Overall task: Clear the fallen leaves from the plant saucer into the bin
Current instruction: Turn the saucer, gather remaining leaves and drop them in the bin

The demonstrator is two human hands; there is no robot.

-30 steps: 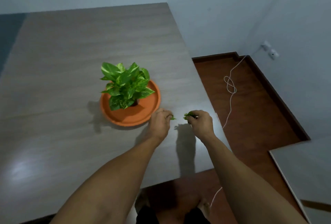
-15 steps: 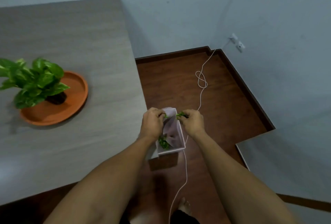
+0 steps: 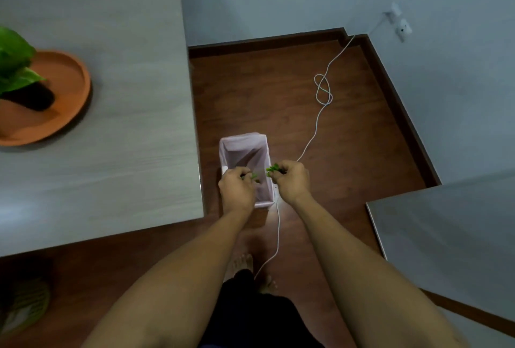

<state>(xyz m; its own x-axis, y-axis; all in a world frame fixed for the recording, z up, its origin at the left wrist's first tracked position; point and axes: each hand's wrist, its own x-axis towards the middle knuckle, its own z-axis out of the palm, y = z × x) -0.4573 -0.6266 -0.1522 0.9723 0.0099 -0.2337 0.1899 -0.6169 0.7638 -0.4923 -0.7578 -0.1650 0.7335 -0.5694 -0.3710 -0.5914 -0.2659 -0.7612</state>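
Leaves held over the bin

Leaves (image 3: 273,168) sit pinched in the right hand (image 3: 292,180) and left hand (image 3: 237,187), both closed above the lined bin (image 3: 245,147) at frame centre; the saucer (image 3: 69,91) rests upper left.

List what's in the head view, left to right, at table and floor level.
Potted plant → orange saucer → grey table → left hand → lined bin → right hand → white cable → second grey surface.
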